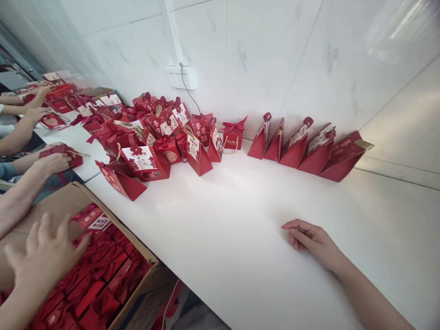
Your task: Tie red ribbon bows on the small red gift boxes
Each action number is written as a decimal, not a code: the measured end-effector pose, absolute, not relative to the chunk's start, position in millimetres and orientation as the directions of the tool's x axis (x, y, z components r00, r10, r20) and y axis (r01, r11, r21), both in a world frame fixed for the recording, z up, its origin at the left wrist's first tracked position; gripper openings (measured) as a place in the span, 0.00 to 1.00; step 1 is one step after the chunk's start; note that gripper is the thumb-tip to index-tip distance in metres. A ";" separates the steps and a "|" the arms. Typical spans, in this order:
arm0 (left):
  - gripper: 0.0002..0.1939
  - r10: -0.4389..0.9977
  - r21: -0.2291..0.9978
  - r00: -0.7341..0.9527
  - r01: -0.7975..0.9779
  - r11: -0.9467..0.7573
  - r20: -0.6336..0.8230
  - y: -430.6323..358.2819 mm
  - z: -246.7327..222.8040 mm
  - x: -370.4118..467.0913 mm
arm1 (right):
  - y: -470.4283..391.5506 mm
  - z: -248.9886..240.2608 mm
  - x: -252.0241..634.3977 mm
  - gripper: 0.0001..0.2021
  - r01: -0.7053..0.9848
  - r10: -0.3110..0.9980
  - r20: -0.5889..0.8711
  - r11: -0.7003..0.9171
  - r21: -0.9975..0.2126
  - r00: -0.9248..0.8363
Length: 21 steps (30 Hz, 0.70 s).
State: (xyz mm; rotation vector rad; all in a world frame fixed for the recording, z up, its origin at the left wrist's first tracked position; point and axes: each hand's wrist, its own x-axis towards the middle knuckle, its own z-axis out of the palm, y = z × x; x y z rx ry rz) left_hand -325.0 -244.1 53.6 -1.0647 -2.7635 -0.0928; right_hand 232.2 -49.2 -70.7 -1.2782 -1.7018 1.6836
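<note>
Both hands look empty: left hand (43,256), fingers splayed, is over red boxes (90,297) in the carton (70,197), lower left, so I'd clear its rim; right hand (311,240), fingers loosely curled, over the tabletop (209,229), lower right.

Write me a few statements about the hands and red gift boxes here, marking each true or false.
1. The left hand, fingers spread, is over the cardboard box. True.
2. The right hand grips a gift box. False: it is at the white table with no gift box in it.
3. Five red gift boxes stand in a row at right, near the wall. True.
4. The power socket is under the table. False: it is on the wall.
</note>
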 end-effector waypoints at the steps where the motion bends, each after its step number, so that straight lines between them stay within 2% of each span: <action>1: 0.35 0.756 0.003 -0.562 0.803 0.596 0.335 -218.0 52.9 -313.9 | -48.9 -70.9 231.6 0.18 0.295 0.843 -0.274 -0.145 -0.944 -0.463; 3: 0.40 0.849 -0.009 -0.377 0.913 0.409 0.372 -168.9 51.6 -282.5 | -47.0 -73.1 230.4 0.17 0.304 0.926 -0.183 -0.079 -0.949 -0.331; 4: 0.42 0.905 0.026 -0.205 0.977 0.211 0.372 -147.2 49.8 -262.9 | -45.0 -75.0 229.8 0.17 0.341 0.971 -0.109 -0.030 -0.939 -0.215; 6: 0.39 0.944 0.093 0.091 0.988 -0.126 0.318 -111.0 40.7 -218.5 | -38.4 -79.9 229.1 0.16 0.465 0.999 0.047 0.051 -0.884 -0.022; 9: 0.35 0.896 0.207 0.434 0.872 -0.444 0.096 -69.9 9.6 -149.9 | -22.1 -88.0 230.8 0.16 0.611 0.976 0.203 0.112 -0.783 0.081; 11: 0.36 0.826 0.292 0.562 0.797 -0.528 -0.042 -43.1 -17.6 -109.0 | -8.0 -92.6 234.3 0.18 0.657 0.970 0.231 0.121 -0.744 0.082; 13: 0.37 0.819 0.329 0.566 0.794 -0.511 -0.093 -11.3 -42.0 -72.9 | 7.7 -95.8 238.5 0.18 0.713 0.967 0.251 0.151 -0.685 0.035; 18: 0.34 0.901 0.371 0.419 0.824 -0.428 0.110 75.5 -70.1 -5.7 | 51.1 -96.4 237.7 0.23 0.840 0.972 0.229 0.167 -0.517 -0.053; 21: 0.29 0.934 0.384 0.273 0.857 -0.344 0.229 106.1 -71.4 10.7 | 74.4 -94.3 227.3 0.28 0.875 0.980 0.178 0.165 -0.456 -0.092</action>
